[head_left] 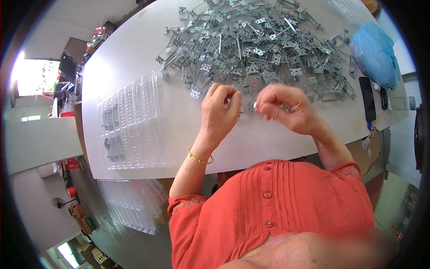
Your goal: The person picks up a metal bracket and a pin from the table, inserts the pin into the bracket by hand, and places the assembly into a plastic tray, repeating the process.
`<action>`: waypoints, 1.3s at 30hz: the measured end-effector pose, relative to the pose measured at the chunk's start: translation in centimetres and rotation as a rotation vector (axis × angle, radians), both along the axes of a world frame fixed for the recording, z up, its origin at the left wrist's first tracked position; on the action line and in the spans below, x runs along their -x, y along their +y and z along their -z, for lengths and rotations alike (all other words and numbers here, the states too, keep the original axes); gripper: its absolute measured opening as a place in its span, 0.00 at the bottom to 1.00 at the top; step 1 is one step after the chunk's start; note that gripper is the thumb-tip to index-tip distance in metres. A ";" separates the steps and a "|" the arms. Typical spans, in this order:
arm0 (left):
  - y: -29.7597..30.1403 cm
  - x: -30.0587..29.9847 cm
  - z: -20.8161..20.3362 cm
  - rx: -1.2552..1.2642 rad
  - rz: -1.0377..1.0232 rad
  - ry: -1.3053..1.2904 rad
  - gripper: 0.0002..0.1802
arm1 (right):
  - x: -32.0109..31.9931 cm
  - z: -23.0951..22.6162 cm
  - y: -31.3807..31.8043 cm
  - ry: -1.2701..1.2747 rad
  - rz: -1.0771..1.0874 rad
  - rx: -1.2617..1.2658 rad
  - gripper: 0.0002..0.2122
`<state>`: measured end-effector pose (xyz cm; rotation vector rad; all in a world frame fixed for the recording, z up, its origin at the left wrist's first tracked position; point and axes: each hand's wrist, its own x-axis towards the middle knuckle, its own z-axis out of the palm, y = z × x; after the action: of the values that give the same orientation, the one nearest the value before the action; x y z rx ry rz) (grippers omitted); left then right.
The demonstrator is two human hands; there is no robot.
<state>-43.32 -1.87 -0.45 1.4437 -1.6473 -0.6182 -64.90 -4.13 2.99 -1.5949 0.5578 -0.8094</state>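
Both my hands are raised over the near edge of a big heap of small silvery metal brackets with thin rods [251, 49]. My left hand [218, 112] has its fingers curled in a pinch, and what they hold, if anything, is hidden. Just to its right, my right hand [289, 107] is closed too, thumb against bent fingers. A small bright bit shows at its fingertips, too small to name. On the table to the left lies a clear plastic tray [143, 130] with ribbed compartments; several metal parts sit in its left side.
The white table [201, 154] carries a blue plastic bag [375, 54], a black phone [367, 98] and a small clear container [398, 103] at the right. Clear plastic wrap [351, 11] lies at the far right. More clear trays [132, 201] are stacked below the table's left front edge.
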 end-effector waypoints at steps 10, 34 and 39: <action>-0.5 0.4 0.8 -0.147 0.017 0.329 0.04 | -0.8 1.3 -2.7 0.091 0.187 0.064 0.02; 0.3 -1.3 1.7 -0.490 0.316 1.041 0.18 | -4.8 2.6 -2.1 -0.127 0.221 -0.079 0.01; 0.2 -1.6 1.7 -0.494 0.273 1.078 0.18 | -3.4 2.3 -2.1 0.002 0.308 -0.230 0.02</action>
<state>-41.69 -1.66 -2.18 0.8677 -0.8266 -1.6849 -61.53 -6.22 0.65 -1.3160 0.8808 -0.9347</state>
